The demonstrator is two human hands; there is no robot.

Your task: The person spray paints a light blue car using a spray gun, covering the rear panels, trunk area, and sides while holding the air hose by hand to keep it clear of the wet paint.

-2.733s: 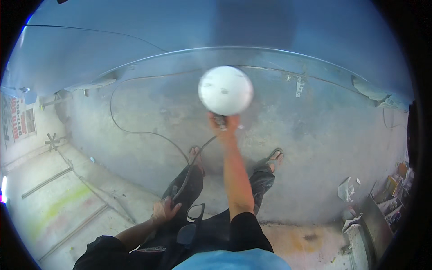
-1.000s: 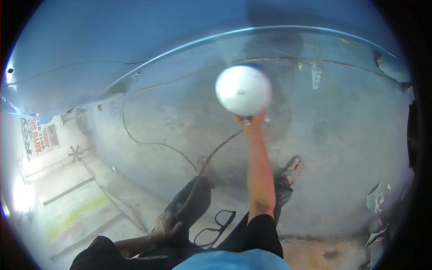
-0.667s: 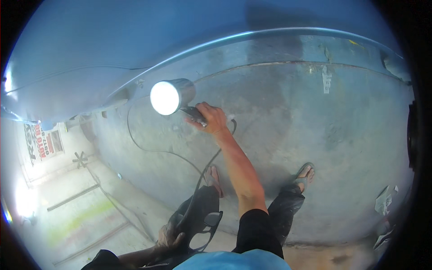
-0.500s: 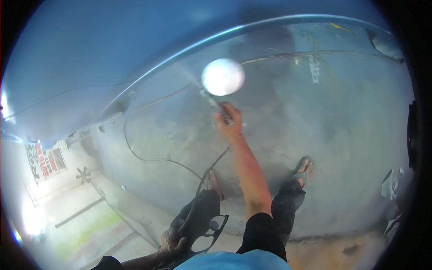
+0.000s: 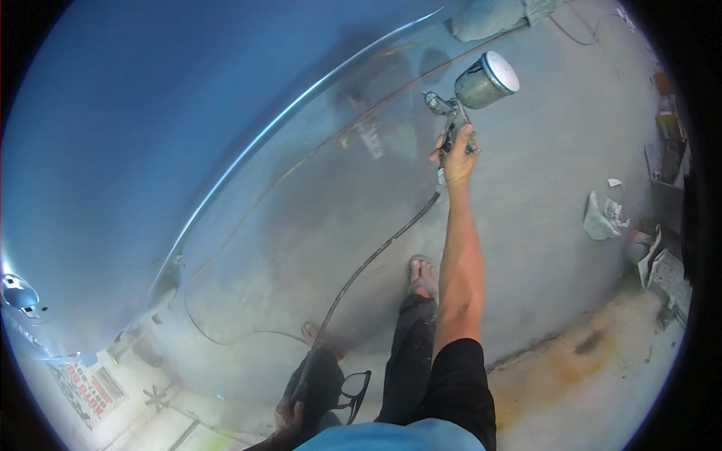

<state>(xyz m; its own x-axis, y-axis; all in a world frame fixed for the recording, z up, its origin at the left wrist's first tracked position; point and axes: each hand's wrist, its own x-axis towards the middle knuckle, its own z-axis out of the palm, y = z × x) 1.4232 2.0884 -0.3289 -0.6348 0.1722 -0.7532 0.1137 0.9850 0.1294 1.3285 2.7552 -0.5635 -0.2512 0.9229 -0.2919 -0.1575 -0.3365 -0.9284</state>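
Observation:
In my right hand (image 5: 459,159) is a metal spray gun (image 5: 456,113), its handle gripped by my closed fingers. The cup (image 5: 478,84) on top is tilted, with a pale lid facing up and right. The nozzle points left, toward a glossy blue car body panel (image 5: 165,105), and stands apart from it. A dark air hose (image 5: 374,255) runs from the handle down to my left hand (image 5: 289,415). That hand is closed around the hose beside my left leg; its fingers are partly in shadow.
Black-framed glasses (image 5: 353,395) hang at my front. A thinner stretch of hose (image 5: 282,177) curves over the grey floor (image 5: 526,225) beneath the panel edge. Crumpled paper (image 5: 600,216) and clutter (image 5: 665,274) lie at the right. A printed sign (image 5: 89,391) is at lower left.
My right hand has moved forward and right with the spray gun, whose cup now shows from the side. The view has turned, showing more blue panel. My left hand still holds the hose.

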